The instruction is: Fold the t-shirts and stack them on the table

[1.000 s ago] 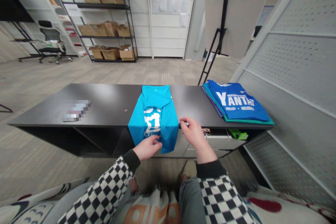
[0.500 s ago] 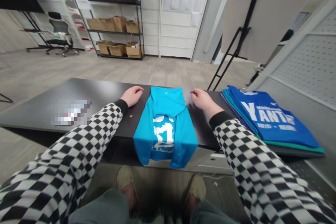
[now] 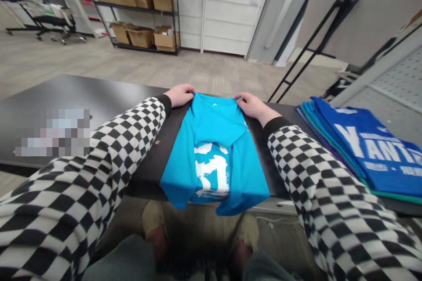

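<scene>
Left hand: the left hand [image 3: 180, 95] sits at the far edge of the shirt, its fingers [image 3: 190, 92] closed on the far left corner.
Right hand: the right hand [image 3: 252, 106] has its fingers [image 3: 239, 98] closed on the far right corner.
Shirt: a folded cyan T-shirt [image 3: 214, 127] lies on the black surface [image 3: 56, 92], its white-printed lower part hanging over the near edge.
Beside it: a stack of blue T-shirts [image 3: 359, 149] lies on the surface to the right; a pixelated, unreadable item [image 3: 52, 134] lies left, just beside the left sleeve.
In the way: checkered sleeves [image 3: 125, 140] cross the surface either side of the shirt, not covering it.
Beyond: a metal shelving rack [image 3: 138, 9] holds cardboard boxes [image 3: 141, 37].
</scene>
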### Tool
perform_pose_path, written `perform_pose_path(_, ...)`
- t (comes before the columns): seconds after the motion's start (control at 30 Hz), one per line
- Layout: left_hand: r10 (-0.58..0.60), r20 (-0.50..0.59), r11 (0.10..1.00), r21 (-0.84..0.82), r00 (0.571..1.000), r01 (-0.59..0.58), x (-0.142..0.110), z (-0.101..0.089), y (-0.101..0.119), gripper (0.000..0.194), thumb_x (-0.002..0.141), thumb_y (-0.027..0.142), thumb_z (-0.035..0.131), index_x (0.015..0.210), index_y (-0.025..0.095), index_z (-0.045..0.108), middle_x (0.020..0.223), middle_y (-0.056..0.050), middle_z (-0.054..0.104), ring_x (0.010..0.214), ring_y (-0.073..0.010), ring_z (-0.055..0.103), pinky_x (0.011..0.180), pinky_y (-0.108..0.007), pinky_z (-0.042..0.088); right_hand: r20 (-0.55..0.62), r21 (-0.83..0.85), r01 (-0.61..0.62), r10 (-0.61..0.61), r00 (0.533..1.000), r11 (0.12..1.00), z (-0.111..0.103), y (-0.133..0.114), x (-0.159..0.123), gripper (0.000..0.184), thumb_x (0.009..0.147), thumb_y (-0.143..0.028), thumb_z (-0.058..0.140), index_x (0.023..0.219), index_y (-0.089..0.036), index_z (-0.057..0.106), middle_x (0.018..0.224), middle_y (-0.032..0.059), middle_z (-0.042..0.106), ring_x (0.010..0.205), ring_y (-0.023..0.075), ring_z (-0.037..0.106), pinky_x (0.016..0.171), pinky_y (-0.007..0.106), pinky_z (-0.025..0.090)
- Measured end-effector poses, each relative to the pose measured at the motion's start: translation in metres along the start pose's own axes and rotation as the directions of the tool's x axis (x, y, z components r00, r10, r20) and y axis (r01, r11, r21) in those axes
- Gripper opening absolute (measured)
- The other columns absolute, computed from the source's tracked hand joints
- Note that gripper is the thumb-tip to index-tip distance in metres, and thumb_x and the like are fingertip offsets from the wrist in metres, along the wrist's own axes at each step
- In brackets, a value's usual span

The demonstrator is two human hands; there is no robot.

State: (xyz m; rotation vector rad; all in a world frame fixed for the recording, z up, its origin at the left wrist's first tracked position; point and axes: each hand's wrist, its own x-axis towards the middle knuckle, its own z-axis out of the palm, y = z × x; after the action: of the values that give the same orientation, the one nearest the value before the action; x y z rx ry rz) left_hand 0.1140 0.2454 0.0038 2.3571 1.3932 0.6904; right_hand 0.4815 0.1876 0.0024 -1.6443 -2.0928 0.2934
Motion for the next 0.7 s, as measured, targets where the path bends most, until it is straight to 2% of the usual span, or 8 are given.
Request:
perform_pose_path(0.1, -0.049, -0.008, 0.998, -0.035, 0.999, 0.049, -0.001, 0.000, 0.005, 0.035, 0.090, 0.026, 0.059, 0.112, 0.019, 0.086, 0.106, -0.007, 0.084, 0.106, -0.0275, 0.075, 0.102, -0.035, 0.057, -0.139, -0.044, 0.051, -0.056, 0.989, 0.998, -0.008, -0.025, -0.011, 0.039, 0.105, -0.023, 0.058, 0.138, -0.014, 0.077, 0.148, 0.0184, 0.075, 0.140, 0.0323, 0.067, 0.126, 0.048, 0.048)
perform_pose_path(0.2, -0.045, -0.005, 0.999, 0.007, 0.999, 0.045, -0.001, 0.000, 0.009, 0.032, 0.088, 0.028, 0.061, 0.107, 0.019, 0.086, 0.109, -0.008, 0.084, 0.107, -0.0281, 0.074, 0.102, -0.034, 0.056, -0.161, -0.067, 0.158, -0.167, 0.973, 0.985, -0.021, -0.086, -0.042, 0.034, 0.105, -0.024, 0.060, 0.133, -0.016, 0.078, 0.140, 0.0173, 0.078, 0.132, 0.0317, 0.070, 0.119, 0.043, 0.051)
perform_pose_path(0.27, -0.038, 0.001, 0.999, 0.025, 0.999, 0.038, -0.001, 0.001, 0.010, 0.031, 0.087, 0.029, 0.062, 0.105, 0.020, 0.086, 0.112, -0.008, 0.083, 0.111, -0.0285, 0.073, 0.104, -0.034, 0.056, -0.064, -0.042, 0.251, -0.254, 0.965, 0.967, -0.026, -0.143, -0.079, 0.026, 0.108, -0.028, 0.058, 0.117, -0.019, 0.081, 0.119, 0.0119, 0.083, 0.112, 0.0283, 0.075, 0.103, 0.038, 0.056)
perform_pose_path(0.33, -0.038, 0.006, 0.999, 0.018, 0.999, 0.038, 0.000, 0.001, 0.011, 0.031, 0.087, 0.029, 0.061, 0.104, 0.020, 0.086, 0.113, -0.008, 0.083, 0.112, -0.0286, 0.073, 0.105, -0.034, 0.055, 0.069, -0.054, 0.299, -0.295, 0.953, 0.953, -0.023, -0.199, -0.122, 0.033, 0.113, -0.037, 0.055, 0.098, -0.022, 0.081, 0.100, 0.0091, 0.083, 0.094, 0.0260, 0.075, 0.089, 0.036, 0.056)
perform_pose_path(0.43, -0.054, -0.002, 0.998, -0.022, 0.999, 0.054, 0.000, 0.001, 0.010, 0.029, 0.088, 0.028, 0.061, 0.102, 0.020, 0.085, 0.111, -0.007, 0.083, 0.110, -0.0283, 0.072, 0.104, -0.034, 0.055, 0.248, -0.187, 0.229, -0.179, 0.952, 0.955, -0.005, -0.254, -0.177, 0.048, 0.114, -0.050, 0.054, 0.084, -0.021, 0.078, 0.085, 0.0144, 0.080, 0.075, 0.0287, 0.074, 0.072, 0.039, 0.053)
perform_pose_path(0.53, -0.064, -0.013, 0.995, -0.074, 0.998, 0.063, 0.001, 0.002, 0.009, 0.027, 0.089, 0.027, 0.060, 0.100, 0.020, 0.083, 0.106, -0.007, 0.082, 0.107, -0.0274, 0.072, 0.100, -0.034, 0.055, 0.284, -0.258, 0.132, -0.055, 0.957, 0.957, 0.014, -0.266, -0.197, 0.046, 0.112, -0.054, 0.057, 0.091, -0.020, 0.079, 0.089, 0.0193, 0.082, 0.075, 0.0326, 0.076, 0.068, 0.040, 0.051)
perform_pose_path(0.63, -0.066, -0.034, 0.990, -0.130, 0.997, 0.061, 0.001, 0.002, 0.009, 0.025, 0.091, 0.027, 0.058, 0.098, 0.020, 0.081, 0.102, -0.006, 0.082, 0.105, -0.0263, 0.071, 0.097, -0.034, 0.056, 0.245, -0.262, -0.007, 0.073, 0.967, 0.965, 0.023, -0.259, -0.189, 0.047, 0.112, -0.056, 0.056, 0.093, -0.020, 0.079, 0.091, 0.0201, 0.082, 0.079, 0.0349, 0.078, 0.068, 0.041, 0.052)
perform_pose_path(0.7, -0.073, -0.054, 0.986, -0.154, 0.996, 0.064, 0.001, 0.001, 0.009, 0.024, 0.091, 0.027, 0.058, 0.097, 0.020, 0.080, 0.100, -0.005, 0.081, 0.102, -0.0258, 0.070, 0.095, -0.033, 0.056, 0.244, -0.264, -0.053, 0.120, 0.962, 0.963, 0.025, -0.256, -0.183, 0.044, 0.110, -0.057, 0.060, 0.091, -0.021, 0.077, 0.091, 0.0191, 0.082, 0.081, 0.0346, 0.079, 0.069, 0.040, 0.052)
